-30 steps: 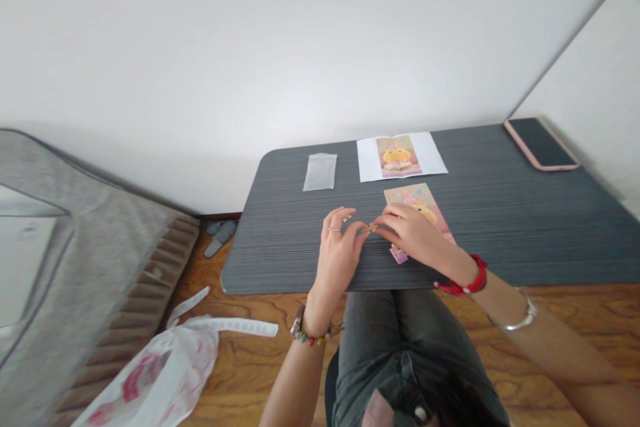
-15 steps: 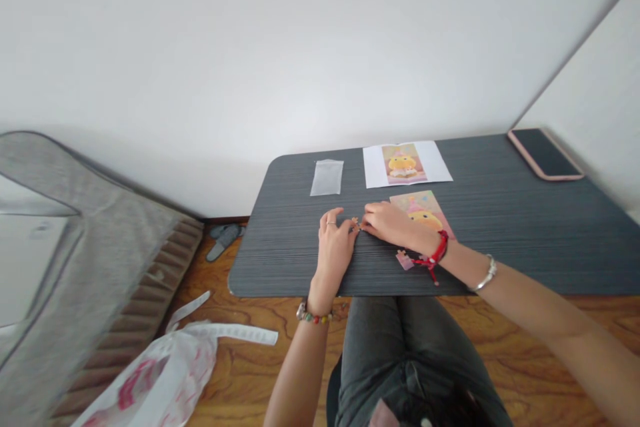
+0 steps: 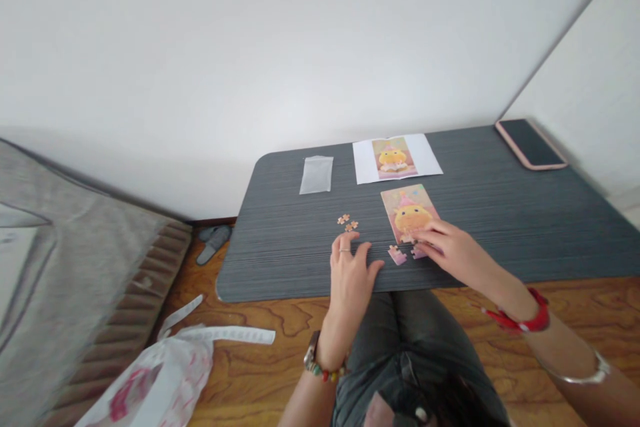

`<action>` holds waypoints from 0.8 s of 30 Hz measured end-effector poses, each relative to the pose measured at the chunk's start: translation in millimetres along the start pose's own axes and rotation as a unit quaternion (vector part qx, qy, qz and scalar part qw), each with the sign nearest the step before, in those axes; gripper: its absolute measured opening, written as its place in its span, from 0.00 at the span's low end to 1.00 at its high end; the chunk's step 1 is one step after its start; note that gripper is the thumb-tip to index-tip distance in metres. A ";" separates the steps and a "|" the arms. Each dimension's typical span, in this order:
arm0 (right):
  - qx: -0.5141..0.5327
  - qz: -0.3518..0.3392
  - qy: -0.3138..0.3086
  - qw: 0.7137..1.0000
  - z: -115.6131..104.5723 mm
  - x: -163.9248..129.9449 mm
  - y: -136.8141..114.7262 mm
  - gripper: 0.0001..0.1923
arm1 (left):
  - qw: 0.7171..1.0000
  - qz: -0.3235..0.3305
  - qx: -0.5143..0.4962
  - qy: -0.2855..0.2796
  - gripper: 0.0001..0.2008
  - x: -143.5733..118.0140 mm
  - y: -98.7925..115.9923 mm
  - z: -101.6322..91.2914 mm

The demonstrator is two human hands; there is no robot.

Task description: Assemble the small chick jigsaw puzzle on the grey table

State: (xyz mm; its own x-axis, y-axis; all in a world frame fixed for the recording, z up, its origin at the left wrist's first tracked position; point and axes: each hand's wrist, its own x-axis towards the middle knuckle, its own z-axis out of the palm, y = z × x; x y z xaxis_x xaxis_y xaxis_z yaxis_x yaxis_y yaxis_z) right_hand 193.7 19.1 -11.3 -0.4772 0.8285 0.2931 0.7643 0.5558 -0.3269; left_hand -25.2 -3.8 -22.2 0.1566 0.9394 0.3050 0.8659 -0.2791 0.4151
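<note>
A partly assembled jigsaw puzzle (image 3: 407,207) with a yellow character in a pink hat lies on the dark table. My right hand (image 3: 457,250) is at its lower edge, thumb and fingers pinched on a small puzzle piece (image 3: 408,238). Just below the puzzle lies a pink joined section (image 3: 397,255), with another pink section (image 3: 418,252) partly under my right fingers. My left hand (image 3: 353,270) rests near the table's front edge, fingers apart and holding nothing. Several loose puzzle pieces (image 3: 351,226) lie just beyond its fingertips.
A white sheet with a reference picture (image 3: 395,159) lies behind the puzzle. A clear plastic bag (image 3: 317,175) is at the back left and a phone (image 3: 531,144) at the back right. The table (image 3: 280,233) meets the wall; slippers (image 3: 214,243) and a plastic bag (image 3: 173,373) are on the floor.
My right hand has moved right and nearer, from the loose pieces to the puzzle's lower edge. My left hand has drawn back toward me and opened, uncovering the loose pieces. The view has shifted slightly.
</note>
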 end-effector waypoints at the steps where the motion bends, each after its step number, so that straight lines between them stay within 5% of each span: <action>1: -0.004 0.011 0.004 1.000 0.4 -13.0 2.9 0.09 | 1.000 0.000 -0.001 -0.014 0.15 -3.1 7.4 4.1; 7: -0.016 0.034 0.044 0.998 8.8 -50.7 9.1 0.10 | 0.998 -0.003 -0.020 -0.062 0.13 -1.0 32.2 17.3; 24: 0.057 0.040 0.039 0.997 17.5 -38.0 -6.5 0.10 | 0.996 0.043 -0.042 -0.059 0.08 10.2 37.1 26.0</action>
State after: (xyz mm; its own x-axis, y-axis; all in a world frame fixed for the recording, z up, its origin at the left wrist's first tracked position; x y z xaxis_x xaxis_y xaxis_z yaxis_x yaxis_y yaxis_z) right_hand 199.3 -14.8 -36.1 -0.3780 0.8656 0.3286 0.7423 0.4954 -0.4511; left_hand 20.9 0.6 -26.0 0.2879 0.9265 0.2422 0.8045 -0.3711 0.4636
